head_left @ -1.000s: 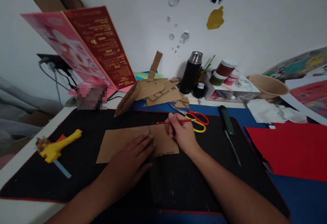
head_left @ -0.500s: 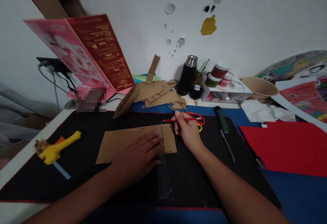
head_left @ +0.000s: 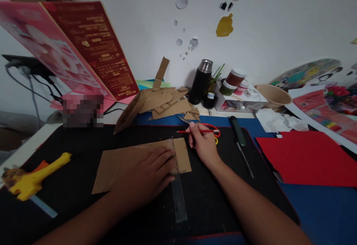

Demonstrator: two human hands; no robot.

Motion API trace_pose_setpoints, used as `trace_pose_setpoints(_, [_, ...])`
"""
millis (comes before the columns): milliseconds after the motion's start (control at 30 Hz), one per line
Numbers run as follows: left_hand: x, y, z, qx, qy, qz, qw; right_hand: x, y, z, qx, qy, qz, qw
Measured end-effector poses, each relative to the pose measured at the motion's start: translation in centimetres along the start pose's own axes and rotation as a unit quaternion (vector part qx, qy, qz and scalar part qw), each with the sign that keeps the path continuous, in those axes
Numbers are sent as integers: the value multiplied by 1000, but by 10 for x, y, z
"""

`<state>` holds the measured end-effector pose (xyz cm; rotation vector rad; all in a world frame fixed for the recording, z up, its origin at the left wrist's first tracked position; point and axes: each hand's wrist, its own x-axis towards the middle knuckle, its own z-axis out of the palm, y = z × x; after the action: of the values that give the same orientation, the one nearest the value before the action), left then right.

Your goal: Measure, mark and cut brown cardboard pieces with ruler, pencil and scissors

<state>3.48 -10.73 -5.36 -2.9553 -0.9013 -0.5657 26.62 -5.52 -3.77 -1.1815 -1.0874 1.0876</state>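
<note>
My left hand (head_left: 149, 170) lies flat with its fingers stretched out, pressing a clear ruler (head_left: 178, 196) onto a brown cardboard piece (head_left: 111, 163). The ruler crosses the cardboard near its right end and runs down past its lower edge onto the black mat. In my closed right hand (head_left: 203, 144) is a red pencil (head_left: 185, 131), held nearly level with its tip pointing left. This hand is just right of the cardboard's upper corner. Behind it, partly hidden, lie scissors (head_left: 217, 135) with red and yellow handles.
A yellow glue gun (head_left: 39, 178) lies at the left, a green-handled cutter (head_left: 238, 131) at the right. Cardboard scraps (head_left: 174, 109), a black flask (head_left: 200, 83) and paint jars (head_left: 235, 79) stand along the wall. Red paper (head_left: 306, 159) lies far right on the black mat's (head_left: 212, 207) outer side.
The view has shifted a little, so the glue gun and the pink and red board appear further left. Both hands stay nearly in place; the ruler shows more clearly and slants slightly more.
</note>
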Motion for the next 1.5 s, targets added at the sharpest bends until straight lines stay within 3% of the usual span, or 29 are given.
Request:
trace_pose_setpoints(267, [0,0,1,-3,11,2,1000,3,0,1,-21,-2,-15,1000])
trace_pose_setpoints(733, [-2,1,0,-21,5,-10,1000,-3,1,0,51,-8,22,998])
trace_pose_setpoints(967, [-7,0,-12,-47,83,-66,993,-4,-3,1,52,-1,38,998])
trace_pose_setpoints(1100, [-8,0,-18,-52,108,-66,991,-5,-6,1,47,-6,42,998])
trace_pose_setpoints(1367, [-6,-3,-11,-19,53,-40,998,-7,-8,-1,17,-41,79,996])
trace_pose_setpoints(1500, [-4,-2,-3,-11,27,-25,999,-6,-7,-1,18,-56,58,997])
